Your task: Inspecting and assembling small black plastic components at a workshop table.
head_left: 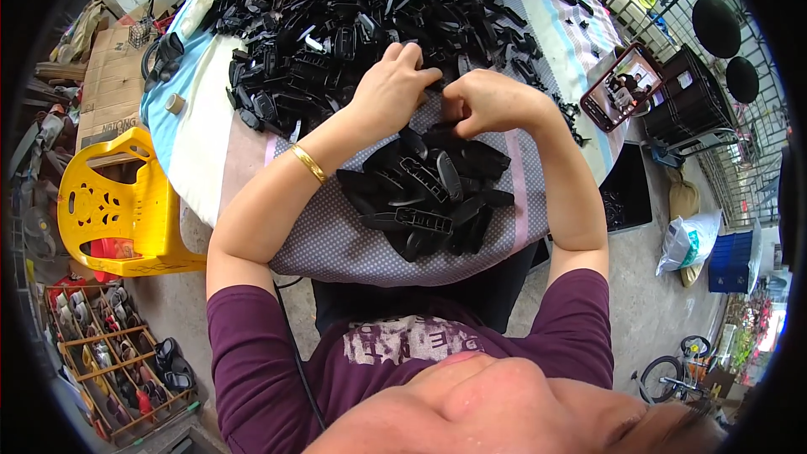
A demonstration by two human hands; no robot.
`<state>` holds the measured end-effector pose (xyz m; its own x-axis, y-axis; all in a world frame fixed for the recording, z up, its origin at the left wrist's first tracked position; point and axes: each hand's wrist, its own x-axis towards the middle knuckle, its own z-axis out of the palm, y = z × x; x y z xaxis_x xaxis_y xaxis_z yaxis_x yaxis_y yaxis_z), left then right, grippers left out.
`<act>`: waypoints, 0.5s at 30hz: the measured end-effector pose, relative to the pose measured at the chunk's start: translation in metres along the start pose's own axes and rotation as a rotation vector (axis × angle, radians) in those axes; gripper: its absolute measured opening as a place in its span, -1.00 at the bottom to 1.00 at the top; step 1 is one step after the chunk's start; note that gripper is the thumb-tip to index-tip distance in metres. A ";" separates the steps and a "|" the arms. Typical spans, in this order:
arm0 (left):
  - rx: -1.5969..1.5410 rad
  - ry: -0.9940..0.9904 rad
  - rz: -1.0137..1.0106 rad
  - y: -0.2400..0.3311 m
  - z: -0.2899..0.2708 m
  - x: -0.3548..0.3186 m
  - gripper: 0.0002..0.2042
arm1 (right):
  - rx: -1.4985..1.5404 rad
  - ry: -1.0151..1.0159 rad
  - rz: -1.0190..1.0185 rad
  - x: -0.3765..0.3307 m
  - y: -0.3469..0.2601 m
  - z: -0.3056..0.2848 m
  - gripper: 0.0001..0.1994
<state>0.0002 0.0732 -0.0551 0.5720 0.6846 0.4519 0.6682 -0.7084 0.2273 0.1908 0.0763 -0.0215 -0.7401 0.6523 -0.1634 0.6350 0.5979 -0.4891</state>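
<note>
A big heap of black plastic parts (336, 8) covers the far half of a round table. Nearer the front edge lies a smaller pile of long, rounded black plastic pieces (420, 189), some with slotted frames. At the near border of the heap, my left hand (393, 88) is closed with its fingers curled, a gold bangle on its wrist. Just to its right my right hand (496, 103) is closed too, thumb and fingers pinched together above the smaller pile. Whatever sits between the fingers of either hand is hidden among the dark parts.
The table's patterned cloth (311, 244) shows around the piles. A phone (622, 87) stands propped at the right edge. A small round container (175, 103) sits at the left. Beyond are a yellow plastic chair (155, 219), a shoe rack (109, 361) and a white bag (688, 242).
</note>
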 end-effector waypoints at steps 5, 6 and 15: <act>0.106 0.004 0.112 -0.001 0.003 0.003 -0.77 | 0.267 0.039 -0.021 -0.014 0.013 -0.023 -0.68; 0.107 0.006 0.113 -0.002 0.005 0.002 -0.77 | 0.371 0.084 -0.017 -0.014 0.014 -0.026 -0.69; -0.061 0.173 0.178 -0.004 -0.011 -0.002 -0.72 | 0.738 0.491 -0.038 0.006 0.007 -0.010 -0.69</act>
<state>-0.0088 0.0722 -0.0475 0.5846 0.5127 0.6288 0.5313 -0.8276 0.1809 0.1933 0.0890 -0.0168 -0.4714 0.8659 0.1671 0.1824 0.2811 -0.9422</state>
